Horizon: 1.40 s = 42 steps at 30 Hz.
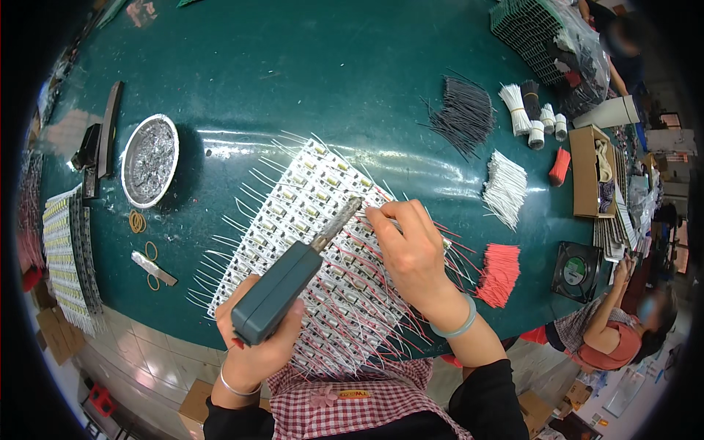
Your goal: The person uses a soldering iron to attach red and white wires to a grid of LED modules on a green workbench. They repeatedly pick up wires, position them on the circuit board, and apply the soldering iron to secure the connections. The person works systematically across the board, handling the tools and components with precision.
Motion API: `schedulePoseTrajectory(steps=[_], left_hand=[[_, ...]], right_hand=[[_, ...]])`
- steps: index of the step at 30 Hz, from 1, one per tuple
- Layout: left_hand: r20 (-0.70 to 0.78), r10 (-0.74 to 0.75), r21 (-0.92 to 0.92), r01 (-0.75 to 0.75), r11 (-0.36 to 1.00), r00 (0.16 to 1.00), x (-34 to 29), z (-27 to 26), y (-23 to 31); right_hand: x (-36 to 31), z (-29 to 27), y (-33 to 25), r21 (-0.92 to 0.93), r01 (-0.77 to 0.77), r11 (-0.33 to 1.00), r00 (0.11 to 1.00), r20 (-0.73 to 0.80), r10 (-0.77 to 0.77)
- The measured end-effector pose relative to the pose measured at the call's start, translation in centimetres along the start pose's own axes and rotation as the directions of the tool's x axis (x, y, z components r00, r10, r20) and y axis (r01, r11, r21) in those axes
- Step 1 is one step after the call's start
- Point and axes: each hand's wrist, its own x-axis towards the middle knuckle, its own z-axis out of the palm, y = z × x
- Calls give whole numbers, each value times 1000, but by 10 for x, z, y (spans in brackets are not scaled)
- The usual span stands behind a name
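Note:
My left hand [265, 339] is wrapped round the handle of a soldering gun [275, 292] with a dark green body. Its metal barrel points up and right, and the tip is over a panel of small white circuit boards [293, 209]. Thumb and forefinger of my right hand [412, 246] are pinched together just right of the tip; what they hold is too small to make out. White wires stick out along the panel's left edge, and red and white wires [359, 275] cover its lower right part.
Bundles of black wires [466, 114], white wires [504, 189] and red wires [499, 275] lie on the right. A round bowl of silvery scraps [150, 161] stands on the left, near rubber bands [137, 222]. A small fan [577, 271] sits at the right edge, near another person [612, 330].

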Motion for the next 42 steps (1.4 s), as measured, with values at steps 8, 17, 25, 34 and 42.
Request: schedulePoseTrajectory(steps=[8,17,25,34,42], left_hand=[[-105,-114,-84,105,991,988,-7,-3,4],[-112,-142,-106,131,986,984,-10,-4,5],[-110,-182,-106,170,980,977,-13,-10,6],[-61,-102,-29,100,995,993,-16,-13,0],[-22,-67,-82,65,995,998,-18,-12,-5]], right_hand=[[0,1,0,-8,0,1000,1000,-2,0],[-6,-10,-4,-19,-53,998,998,-16,53],[-7,-26,-15,2,-20,1000,995,-96,20],[-10,-6,-15,36,0,999,1000,18,0],[-11,-3,-14,30,-1,1000,999,36,0]])
